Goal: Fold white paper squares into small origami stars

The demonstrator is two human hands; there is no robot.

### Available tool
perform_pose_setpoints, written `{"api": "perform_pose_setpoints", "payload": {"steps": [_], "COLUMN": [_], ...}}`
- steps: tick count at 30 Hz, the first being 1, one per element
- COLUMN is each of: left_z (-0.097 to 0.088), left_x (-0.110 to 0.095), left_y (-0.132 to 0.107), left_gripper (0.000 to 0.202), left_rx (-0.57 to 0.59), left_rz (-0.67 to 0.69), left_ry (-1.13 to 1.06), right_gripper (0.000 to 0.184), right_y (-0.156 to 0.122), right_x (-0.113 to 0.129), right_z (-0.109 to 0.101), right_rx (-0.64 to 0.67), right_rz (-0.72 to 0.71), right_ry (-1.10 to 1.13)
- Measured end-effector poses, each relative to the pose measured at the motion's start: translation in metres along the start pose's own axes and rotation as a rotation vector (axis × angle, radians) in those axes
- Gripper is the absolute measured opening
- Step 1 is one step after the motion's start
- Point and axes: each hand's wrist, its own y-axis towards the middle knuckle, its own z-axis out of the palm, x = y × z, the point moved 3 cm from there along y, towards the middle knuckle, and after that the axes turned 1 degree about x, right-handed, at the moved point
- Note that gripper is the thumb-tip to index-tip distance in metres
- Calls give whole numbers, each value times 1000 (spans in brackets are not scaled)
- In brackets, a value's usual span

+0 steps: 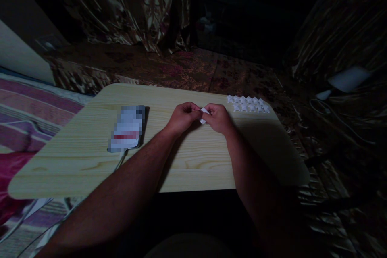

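Both of my hands meet over the middle of a pale wooden table (193, 175). Between them is a small piece of folded white paper (204, 121). My left hand (183, 119) pinches its left side, fingers closed. The right side is gripped by my right hand (219, 119), its thumb pressed on the paper. Part of the paper is hidden behind the thumbs and fingers. Beyond my right hand, small folded white paper pieces (248, 100) lie in two rows near the far right of the table.
Left of my forearm lies a phone (127, 129), its picture blurred, with a cable (119, 161) running off the near edge. A striped cloth (27, 105) is at the left. Dark patterned curtains (145, 4) hang behind. A white device (350, 78) with a cord sits at the right.
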Motion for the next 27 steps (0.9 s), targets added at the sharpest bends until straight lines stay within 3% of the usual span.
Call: {"api": "perform_pose_setpoints", "payload": {"steps": [27], "left_z": [7], "left_x": [-7], "left_y": [-6], "left_gripper": [11], "left_rx": [-46], "left_rz": [219], "left_ry": [190], "right_gripper": [5], "right_y": [0], "right_x": [6], "right_z": [2], "right_rx": [39], "right_rz": [44], "right_ry": [171]}}
